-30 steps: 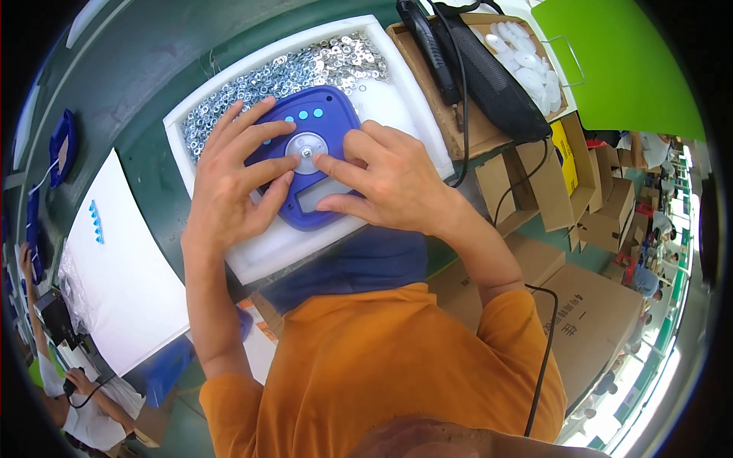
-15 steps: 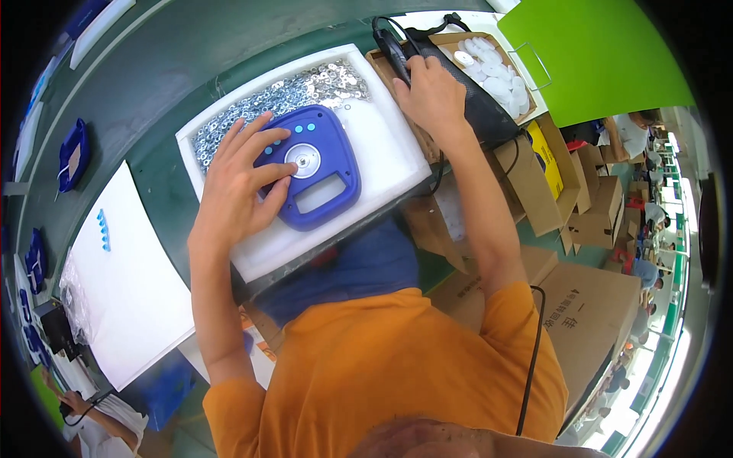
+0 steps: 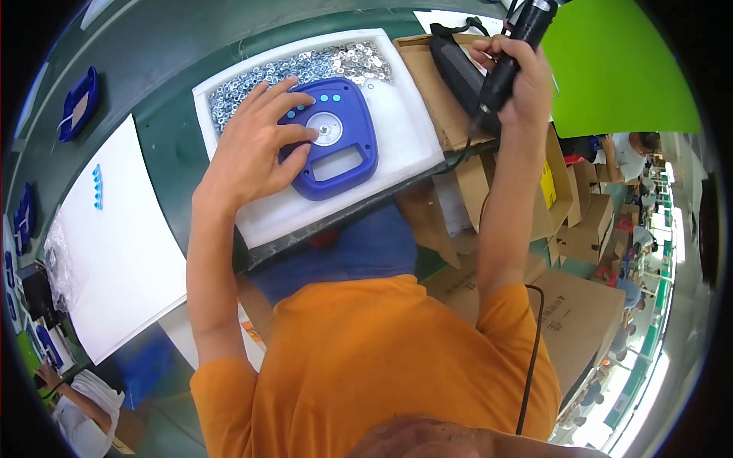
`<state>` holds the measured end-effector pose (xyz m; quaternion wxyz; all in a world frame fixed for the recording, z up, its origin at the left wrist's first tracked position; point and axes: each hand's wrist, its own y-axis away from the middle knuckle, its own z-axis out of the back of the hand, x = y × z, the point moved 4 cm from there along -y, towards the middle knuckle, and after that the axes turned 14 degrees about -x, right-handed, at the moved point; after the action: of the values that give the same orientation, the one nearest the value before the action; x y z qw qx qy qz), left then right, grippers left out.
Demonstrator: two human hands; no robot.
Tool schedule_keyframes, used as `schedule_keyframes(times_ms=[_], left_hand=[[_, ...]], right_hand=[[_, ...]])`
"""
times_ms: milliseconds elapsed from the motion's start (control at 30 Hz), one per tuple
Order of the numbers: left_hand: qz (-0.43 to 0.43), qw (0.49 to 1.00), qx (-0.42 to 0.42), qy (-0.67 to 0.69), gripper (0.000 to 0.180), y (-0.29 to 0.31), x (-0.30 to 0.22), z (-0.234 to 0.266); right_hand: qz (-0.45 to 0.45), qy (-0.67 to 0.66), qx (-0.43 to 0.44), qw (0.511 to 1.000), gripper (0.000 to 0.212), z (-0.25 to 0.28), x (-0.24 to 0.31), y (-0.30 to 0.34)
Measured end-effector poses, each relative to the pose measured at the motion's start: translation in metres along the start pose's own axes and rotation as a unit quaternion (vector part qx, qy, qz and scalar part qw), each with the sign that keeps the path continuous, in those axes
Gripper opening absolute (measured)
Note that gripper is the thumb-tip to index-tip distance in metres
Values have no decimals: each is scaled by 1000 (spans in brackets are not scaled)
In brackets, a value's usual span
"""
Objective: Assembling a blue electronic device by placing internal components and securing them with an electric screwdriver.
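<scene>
A blue plastic housing (image 3: 357, 126) with a rectangular cutout, small light-blue dots and a round silvery-white disc (image 3: 329, 134) lies on a white foam tray (image 3: 412, 130). My left hand (image 3: 256, 149) rests on the housing's left side with its fingers spread. Its index fingertip touches the disc near the centre, and the thumb lies close to the cutout. At the upper right my right hand (image 3: 531, 91) is wrapped round a black electric screwdriver (image 3: 498, 90), whose tip points down and left. A cable runs from the tool. Many metal washers (image 3: 305, 70) fill the tray's far part.
A black mesh pouch (image 3: 456, 72) lies in an open cardboard box (image 3: 418, 57) right of the tray. Left of it is a white sheet (image 3: 130, 252) with a blue strip (image 3: 98, 187). Another blue part (image 3: 79, 103) sits farther left. Other people work at both sides.
My right hand has lifted the electric screwdriver from beside the pouch, up and to the right. My left hand stays on the housing. The whole view has shifted slightly.
</scene>
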<state>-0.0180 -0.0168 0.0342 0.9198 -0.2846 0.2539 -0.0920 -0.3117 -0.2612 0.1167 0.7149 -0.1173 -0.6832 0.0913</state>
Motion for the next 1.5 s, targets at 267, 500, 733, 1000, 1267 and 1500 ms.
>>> schedule_keyframes(times_ms=[267, 500, 733, 1000, 1267, 1500], left_hand=[[1, 1000, 1, 6, 24, 1, 2, -2], [9, 1000, 6, 17, 25, 2, 3, -2], [-7, 1000, -21, 12, 23, 4, 4, -3], [7, 1000, -23, 9, 22, 5, 0, -1], [22, 999, -5, 27, 22, 5, 4, -3], [17, 999, -2, 27, 22, 5, 3, -4]], right_hand=[[-74, -268, 151, 949, 34, -61, 24, 84], [75, -255, 135, 955, 20, -110, 27, 122], [88, -284, 145, 944, 24, -140, 30, 142], [91, -212, 228, 946, 29, -143, 25, 146], [54, -203, 300, 931, 31, -160, 11, 139], [56, -214, 296, 929, 36, -156, 11, 139]])
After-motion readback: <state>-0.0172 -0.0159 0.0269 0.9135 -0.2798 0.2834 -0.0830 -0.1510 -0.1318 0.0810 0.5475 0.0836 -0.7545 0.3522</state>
